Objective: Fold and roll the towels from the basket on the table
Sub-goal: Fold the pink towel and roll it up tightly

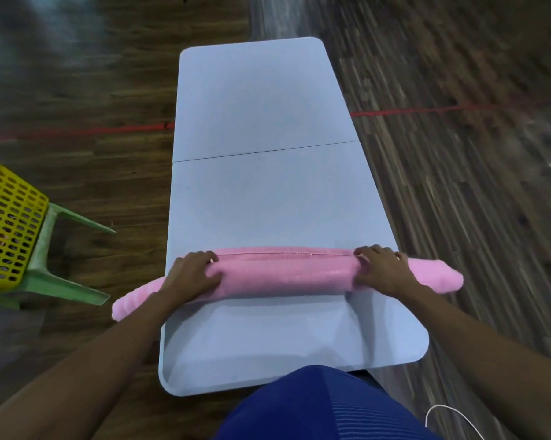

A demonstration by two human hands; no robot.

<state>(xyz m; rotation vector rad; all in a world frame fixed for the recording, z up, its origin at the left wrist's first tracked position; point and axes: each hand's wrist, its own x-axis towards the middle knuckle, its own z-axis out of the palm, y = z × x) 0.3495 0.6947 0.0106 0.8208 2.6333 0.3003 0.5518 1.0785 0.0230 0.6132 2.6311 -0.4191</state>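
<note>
1. Blue garment (325, 408): the person's clothing, at the near end of the table (268, 185). The person stands square to the table's short edge, so both forearms reach the work evenly.

2. Pink towel (283, 274): the task's thing. It is rolled into a long cylinder lying crosswise on the near half of the table. Both ends overhang the table's left and right edges, as the roll is longer than the table is wide. A hem seam runs along its far upper side, which suggests the rolling is at or near its finish.

3. Left hand (191, 274): on the roll, just inside the table's left edge. The fingers are curled over the top and the thumb is toward the near side, gripping the cloth. Judged purpose: to keep that end tight.

4. Right hand (382, 271): on the roll, near the table's right edge. The fingers are likewise curled over the top, gripping. The hands are spaced wide, probably so the roll turns evenly and does not cone.

5. Yellow basket (4, 217): well left of the table, set on a green chair (52, 274), which raises it within arm's reach. Its contents cannot be made out through the lattice.

6. White cable (442, 414): on the wooden floor, off the table's near right corner.

7. Red line (426, 111): on the floor, running out from under both long sides of the table.
</note>
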